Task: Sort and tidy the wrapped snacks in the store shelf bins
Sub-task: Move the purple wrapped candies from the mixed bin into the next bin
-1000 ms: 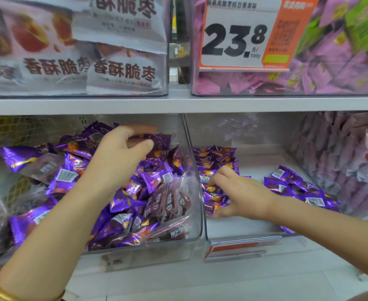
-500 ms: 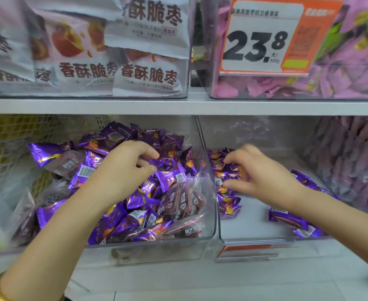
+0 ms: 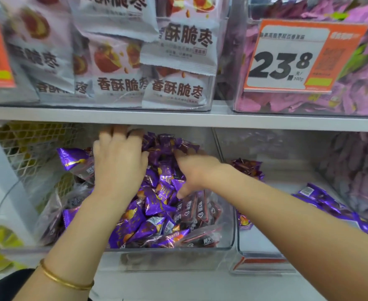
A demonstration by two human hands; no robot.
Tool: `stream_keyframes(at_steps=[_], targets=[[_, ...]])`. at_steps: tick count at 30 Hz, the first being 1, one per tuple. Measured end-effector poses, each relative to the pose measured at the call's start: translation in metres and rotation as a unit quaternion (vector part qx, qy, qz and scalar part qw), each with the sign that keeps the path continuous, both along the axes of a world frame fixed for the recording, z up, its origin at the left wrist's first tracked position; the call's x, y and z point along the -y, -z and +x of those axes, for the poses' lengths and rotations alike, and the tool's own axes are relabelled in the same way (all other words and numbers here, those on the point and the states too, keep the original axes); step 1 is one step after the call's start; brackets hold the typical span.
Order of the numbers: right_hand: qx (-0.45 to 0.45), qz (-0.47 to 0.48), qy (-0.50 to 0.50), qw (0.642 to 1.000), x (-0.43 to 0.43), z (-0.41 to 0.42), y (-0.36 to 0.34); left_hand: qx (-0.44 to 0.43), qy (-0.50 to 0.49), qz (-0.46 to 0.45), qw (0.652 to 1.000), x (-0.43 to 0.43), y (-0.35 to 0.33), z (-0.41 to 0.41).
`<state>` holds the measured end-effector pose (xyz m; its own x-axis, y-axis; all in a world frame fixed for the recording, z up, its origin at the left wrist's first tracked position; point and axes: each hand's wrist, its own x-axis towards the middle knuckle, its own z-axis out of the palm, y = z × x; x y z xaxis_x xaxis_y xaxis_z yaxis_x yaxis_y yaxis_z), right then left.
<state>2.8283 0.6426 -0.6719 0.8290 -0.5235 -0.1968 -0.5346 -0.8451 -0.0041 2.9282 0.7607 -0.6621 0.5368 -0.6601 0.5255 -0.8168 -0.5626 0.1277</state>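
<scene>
Purple foil-wrapped snacks (image 3: 155, 205) are filling a clear plastic bin (image 3: 222, 249). Left hand (image 3: 118, 168) is pressing on them, fingers (image 3: 122, 134) slightly spread. Right hand (image 3: 195, 170) is reaching in; cannot tell what its fingers are gripping.

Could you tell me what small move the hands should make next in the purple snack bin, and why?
Probably scoop a handful off the heap. The left hand and right hand rest on the purple snacks piled high in the left bin, while the right bin holds only a few.
</scene>
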Motion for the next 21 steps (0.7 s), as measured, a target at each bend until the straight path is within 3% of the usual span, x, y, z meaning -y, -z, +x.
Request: stream_keyframes(at_steps=[3, 5, 10, 15, 17, 19, 21], targets=[[0.05, -0.072, -0.008, 0.996, -0.004, 0.0, 0.006, -0.055, -0.06, 0.087, 0.993, -0.003, -0.001, 0.011], [0.048, -0.071, -0.022, 0.996, -0.004, 0.0, 0.007, -0.075, -0.055, 0.105, 0.99, -0.003, 0.0, 0.016], [0.044, 0.012, 0.002, 0.999, -0.003, 0.001, 0.009, -0.123, -0.012, 0.072, 0.99, -0.007, -0.004, 0.015], [0.187, 0.052, 0.017, 0.981, 0.0, -0.001, -0.002, -0.144, 0.025, 0.013, 0.989, -0.015, -0.006, 0.013], [0.307, 0.15, 0.057, 0.938, -0.005, -0.007, -0.012, -0.164, 0.047, -0.028, 0.985, -0.018, -0.008, 0.01], [0.412, 0.348, 0.093, 0.837, -0.015, -0.017, -0.021, -0.179, 0.058, -0.054, 0.981, -0.018, -0.012, 0.007], [0.451, 0.483, 0.094, 0.745, -0.024, -0.029, -0.025, -0.253, 0.096, -0.082, 0.959, -0.017, -0.014, 0.002]])
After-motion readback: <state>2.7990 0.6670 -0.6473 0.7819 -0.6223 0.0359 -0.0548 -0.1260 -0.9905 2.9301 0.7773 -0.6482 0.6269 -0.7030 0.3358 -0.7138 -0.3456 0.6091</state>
